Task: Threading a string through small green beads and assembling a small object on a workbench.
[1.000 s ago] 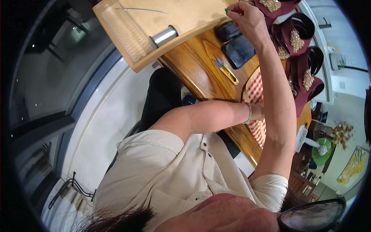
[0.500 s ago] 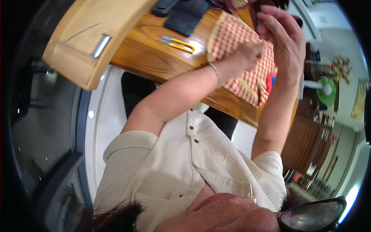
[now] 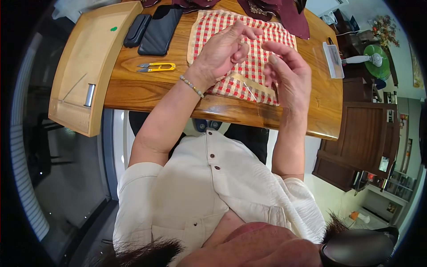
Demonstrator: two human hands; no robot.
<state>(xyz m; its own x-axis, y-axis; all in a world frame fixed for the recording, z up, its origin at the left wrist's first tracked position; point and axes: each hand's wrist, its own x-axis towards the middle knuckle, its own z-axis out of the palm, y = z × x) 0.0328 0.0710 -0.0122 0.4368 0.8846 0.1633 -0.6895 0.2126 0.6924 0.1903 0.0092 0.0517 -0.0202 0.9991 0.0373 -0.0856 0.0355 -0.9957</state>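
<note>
My left hand (image 3: 222,51), with a beaded bracelet (image 3: 192,86) at the wrist, is above a red-and-cream checked cloth (image 3: 207,31). Its lower fingers curl in and its upper fingertips come together; what they hold, if anything, is too small to make out. Facing it, my right hand (image 3: 291,78) hovers over the cloth's right side, fingers bent with a gap between thumb and forefinger. Between my wrists a flat tan strip (image 3: 262,88) lies on the cloth, crossed by a thin, shiny needle-like piece (image 3: 250,91). A fine thread seems to hang past the table edge.
Yellow-handled thread snips (image 3: 162,66) lie left of the cloth, below a black phone (image 3: 161,31) and a dark case (image 3: 138,30). A shallow wooden tray (image 3: 73,53) overhangs the table's left edge. Maroon fabric (image 3: 293,20) lies at the back; a clear plastic box (image 3: 332,60) stands right.
The view has turned, showing more of the cloth. My right hand has come down from beside the maroon fabric. My left hand, formerly lower and under it, is now level with it, further left.
</note>
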